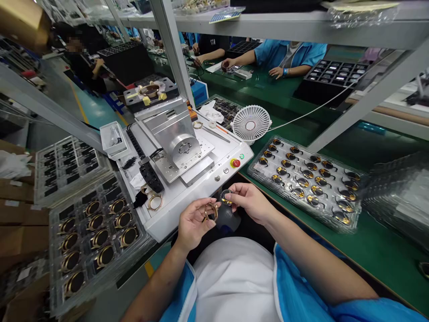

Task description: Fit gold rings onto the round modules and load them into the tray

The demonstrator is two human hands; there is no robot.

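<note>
My left hand is closed on a gold ring-shaped watch case, held upright in the fingertips in front of my body. Just to its right, my right hand pinches a small round black-and-gold part between thumb and finger. The two pieces are close together but apart. Similar black-and-gold round parts with thin tails fill a clear plastic tray on the right. On the left, another clear tray carries several gold-rimmed round watch cases with dark faces.
A white machine with a metal fixture and a red button stands ahead. Beside it are a white fan, loose gold ring and small white box. A slanting shelf post rises right. Co-workers sit across the green bench.
</note>
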